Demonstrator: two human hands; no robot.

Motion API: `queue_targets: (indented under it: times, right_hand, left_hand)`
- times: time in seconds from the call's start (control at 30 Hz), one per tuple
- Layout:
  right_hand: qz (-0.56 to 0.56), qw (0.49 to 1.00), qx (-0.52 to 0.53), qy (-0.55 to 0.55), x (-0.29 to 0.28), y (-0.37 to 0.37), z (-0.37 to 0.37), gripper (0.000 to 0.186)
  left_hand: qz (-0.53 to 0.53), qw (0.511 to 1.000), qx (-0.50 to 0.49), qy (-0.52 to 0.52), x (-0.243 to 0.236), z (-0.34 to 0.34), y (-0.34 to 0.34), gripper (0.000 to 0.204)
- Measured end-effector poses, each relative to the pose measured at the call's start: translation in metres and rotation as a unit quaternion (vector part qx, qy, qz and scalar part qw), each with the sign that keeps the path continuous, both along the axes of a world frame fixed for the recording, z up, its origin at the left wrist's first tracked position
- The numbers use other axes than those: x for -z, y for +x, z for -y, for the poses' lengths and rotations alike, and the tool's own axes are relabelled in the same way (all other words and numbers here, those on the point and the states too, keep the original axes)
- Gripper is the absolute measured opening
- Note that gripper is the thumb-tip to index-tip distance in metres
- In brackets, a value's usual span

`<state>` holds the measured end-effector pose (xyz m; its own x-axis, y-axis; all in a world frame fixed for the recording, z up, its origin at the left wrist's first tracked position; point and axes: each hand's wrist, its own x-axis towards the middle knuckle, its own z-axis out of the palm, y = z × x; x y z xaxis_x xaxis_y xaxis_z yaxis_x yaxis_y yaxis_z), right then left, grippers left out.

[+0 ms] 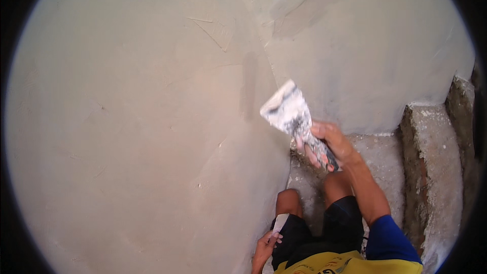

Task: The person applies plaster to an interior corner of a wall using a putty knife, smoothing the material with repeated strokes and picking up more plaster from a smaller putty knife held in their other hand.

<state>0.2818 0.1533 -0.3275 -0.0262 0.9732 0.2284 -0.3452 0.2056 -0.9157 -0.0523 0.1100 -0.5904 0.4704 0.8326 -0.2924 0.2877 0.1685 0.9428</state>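
Note:
My right hand (332,139) is closed around the dark, plaster-crusted handle of a putty knife (290,110). Its broad blade, smeared with white and grey, points up and left in front of the plastered wall (152,147); whether it touches the wall I cannot tell. Low in the view, beside my left thigh, my left hand (266,246) has its fingers closed on a small pale flat piece (280,221). What kind of thing that piece is does not show clearly.
Rough concrete steps (436,142) rise at the right, spattered with plaster. A darker damp strip (248,86) marks the wall left of a slanting corner line (269,58). Another darker patch (299,12) lies higher up. My bent knees (289,203) are close to the wall.

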Motion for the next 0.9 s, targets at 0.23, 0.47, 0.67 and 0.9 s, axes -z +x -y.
queue_targets:
  times: [0.23, 0.47, 0.67, 0.9]
  right_hand:
    - [-0.109, 0.993, 0.001, -0.037, 0.075, 0.012, 0.022, 0.045]
    - [-0.233, 0.968, 0.021, -0.093, 0.071, 0.035, 0.043, 0.057]
    - [-0.128, 0.991, 0.03, -0.024, 0.057, 0.032, 0.049, 0.051]
    - [0.332, 0.916, 0.219, 0.055, 0.065, 0.047, 0.061, 0.022]
  left_hand:
    - [0.083, 0.996, 0.005, -0.019, -0.002, -0.006, 0.014, 0.034]
    - [0.126, 0.992, -0.004, -0.017, -0.028, -0.016, 0.038, 0.035]
    - [0.211, 0.977, -0.03, -0.008, -0.115, -0.041, 0.08, 0.035]
    - [0.236, 0.971, 0.043, 0.009, -0.17, -0.056, 0.11, 0.033]
